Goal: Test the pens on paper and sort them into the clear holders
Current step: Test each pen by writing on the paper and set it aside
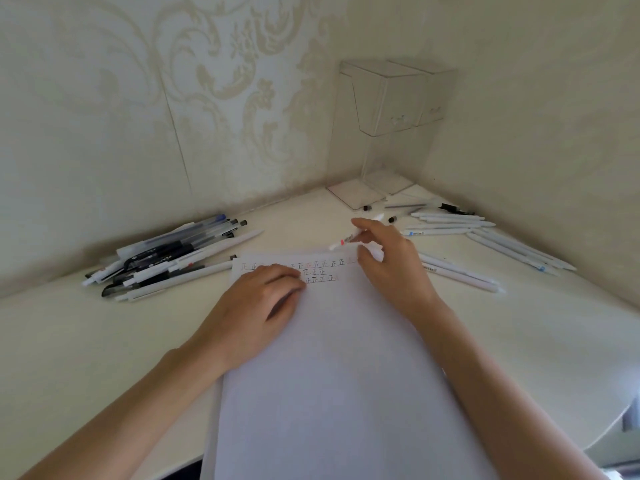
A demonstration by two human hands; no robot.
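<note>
Cream wallpaper with a pale damask pattern [214, 98] covers both walls of a corner, and an off-white desk top [86, 341] fills the space below them. On this desk a plain white sheet of paper [339, 375] runs from the bottom edge of the frame up to the centre. Short rows of small handwritten test marks in black and red ink [332, 263] run along its far end. The left hand [256, 306] lies palm down on the upper left part of the sheet, fingers loosely extended and pressing on the paper, partly covering the marks and holding nothing. The right hand [394, 271] is raised just beyond the top right corner of the sheet. Its fingers pinch a slim white pen with a red band near the tip [341, 243], which slants with its tip towards the paper's far edge; whether the tip touches the paper cannot be told. At the upper right of the frame, tucked into the corner, stand two tall clear acrylic holders [388, 126], side by side and touching. At the left of the frame, against the wall, lies a loose heap of black, white and translucent pens [162, 261]. On the right, a spread of white pens [491, 244] lies flat on the desk between the holders and the right hand, with two small black caps [367, 207] near the base of the holders.
</note>
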